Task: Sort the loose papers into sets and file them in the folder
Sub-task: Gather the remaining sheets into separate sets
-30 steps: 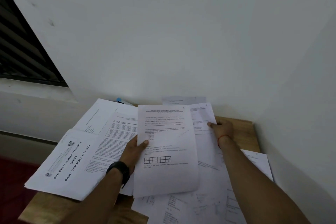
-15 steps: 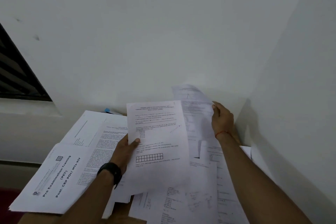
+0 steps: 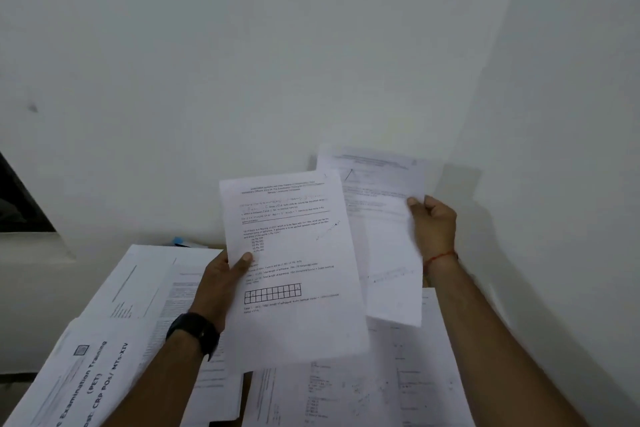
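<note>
My left hand, with a black watch on its wrist, pinches the left edge of a printed question sheet with a small grid drawn on it and holds it up above the table. My right hand, with a red thread at its wrist, grips the right edge of a second printed sheet, raised behind and to the right of the first. Loose printed papers lie spread beneath both hands. A booklet titled "Pre Examination Training" lies at the lower left. No folder is in view.
White walls meet in a corner close behind and to the right of the papers. A dark window opening sits at the left edge. A small blue object peeks out behind the papers on the left. A strip of wooden table shows between sheets.
My right hand has lifted its sheet off the pile and up beside the wall. My left hand has raised the grid sheet higher. The view has tilted upward.
</note>
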